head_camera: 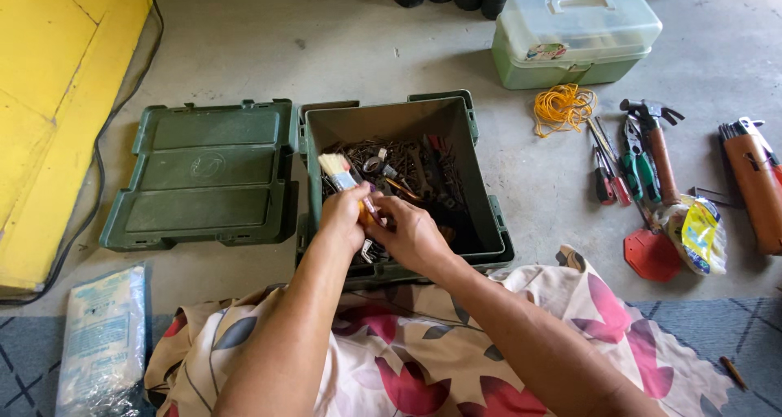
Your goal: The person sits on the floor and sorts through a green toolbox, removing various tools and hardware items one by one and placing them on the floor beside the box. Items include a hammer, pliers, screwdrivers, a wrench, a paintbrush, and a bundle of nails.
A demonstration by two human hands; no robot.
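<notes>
A dark green open toolbox (pixel 482 189) sits on the concrete floor in front of me, with several nails, screws and small metal parts in its bottom. My left hand (pixel 342 216) holds a small paintbrush (pixel 340 173) by its handle, pale bristles pointing up and away over the box. My right hand (pixel 414 231) is closed just beside it over the near edge of the box, fingers touching the brush handle; what it pinches is hidden.
The box's green lid (pixel 204 173) lies flat to the left. A pale green plastic case (pixel 574 38), yellow cord (pixel 562 107), hammer (pixel 656 144), pliers and screwdrivers (pixel 623 164) lie to the right. A plastic packet (pixel 102 335) is at the lower left, next to the flowered cloth over my lap.
</notes>
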